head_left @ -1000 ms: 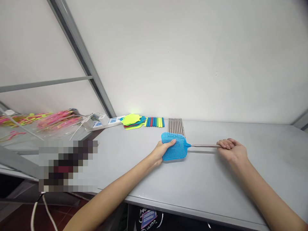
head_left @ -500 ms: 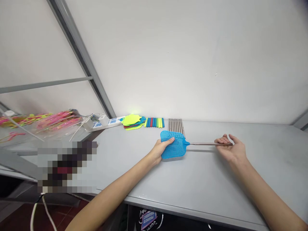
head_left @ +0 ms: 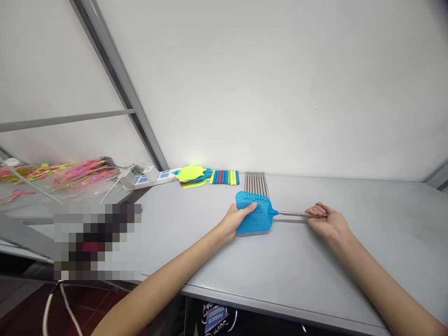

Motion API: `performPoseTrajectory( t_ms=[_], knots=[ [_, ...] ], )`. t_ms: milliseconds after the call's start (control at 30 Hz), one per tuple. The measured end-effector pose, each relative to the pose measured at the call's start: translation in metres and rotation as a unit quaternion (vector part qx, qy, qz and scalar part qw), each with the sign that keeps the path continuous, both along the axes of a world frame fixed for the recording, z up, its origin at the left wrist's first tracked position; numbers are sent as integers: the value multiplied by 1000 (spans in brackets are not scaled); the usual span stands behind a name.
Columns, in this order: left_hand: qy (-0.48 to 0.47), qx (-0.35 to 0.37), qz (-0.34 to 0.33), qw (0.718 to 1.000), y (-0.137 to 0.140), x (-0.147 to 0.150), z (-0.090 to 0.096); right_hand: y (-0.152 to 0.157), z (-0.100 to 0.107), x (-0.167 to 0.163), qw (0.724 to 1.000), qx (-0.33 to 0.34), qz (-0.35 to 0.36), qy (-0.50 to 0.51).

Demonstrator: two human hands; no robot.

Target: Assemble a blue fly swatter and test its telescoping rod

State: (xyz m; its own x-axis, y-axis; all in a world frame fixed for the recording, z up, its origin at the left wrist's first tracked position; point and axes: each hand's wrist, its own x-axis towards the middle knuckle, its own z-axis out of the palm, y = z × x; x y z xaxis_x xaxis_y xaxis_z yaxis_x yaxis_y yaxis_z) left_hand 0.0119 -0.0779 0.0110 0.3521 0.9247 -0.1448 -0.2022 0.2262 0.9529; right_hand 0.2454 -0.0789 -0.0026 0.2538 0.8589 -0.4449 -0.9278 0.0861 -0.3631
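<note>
A blue fly swatter head [head_left: 257, 217], full of small holes, is pinched at its left edge by my left hand [head_left: 235, 221], thumb on top. From its right neck runs a thin metal rod [head_left: 292, 213]. My right hand [head_left: 325, 220] is closed round the rod's far end, palm turned up. The swatter is held level just above the grey table. Behind it several metal rods [head_left: 256, 182] lie side by side. Left of them is a row of coloured handle sleeves [head_left: 226, 177] in blue, red, green and yellow, beside a pile of swatter heads [head_left: 192, 174].
A white power strip [head_left: 154, 178] with plugs lies along the back left of the grey table [head_left: 290, 275]. Pink items in clear plastic [head_left: 84, 175] rest on the left surface. A metal frame post [head_left: 122, 84] rises there, and white cables [head_left: 49, 308] hang below.
My right hand has moved left along the rod towards the swatter head, and its fingers have closed more. The visible rod is shorter. My left hand keeps its grip.
</note>
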Motion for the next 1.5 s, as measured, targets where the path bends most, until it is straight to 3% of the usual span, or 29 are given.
performPoseTrajectory(
  t_ms=[300, 733, 1067, 1300, 1500],
  knots=[
    [41, 88, 27, 995, -10, 5, 3, -4, -3, -1, 999, 2, -22, -24],
    [16, 83, 113, 990, -6, 9, -5, -8, 10, 1, 999, 36, -7, -26],
    [15, 15, 127, 992, -17, 14, -16, -9, -3, -6, 992, 60, -91, -59],
    [0, -36, 100, 994, -14, 10, -13, -8, -14, -10, 994, 44, -82, -60],
    [-11, -61, 74, 995, -7, -1, -3, -10, -8, -18, 997, 7, -57, -58]
  ],
)
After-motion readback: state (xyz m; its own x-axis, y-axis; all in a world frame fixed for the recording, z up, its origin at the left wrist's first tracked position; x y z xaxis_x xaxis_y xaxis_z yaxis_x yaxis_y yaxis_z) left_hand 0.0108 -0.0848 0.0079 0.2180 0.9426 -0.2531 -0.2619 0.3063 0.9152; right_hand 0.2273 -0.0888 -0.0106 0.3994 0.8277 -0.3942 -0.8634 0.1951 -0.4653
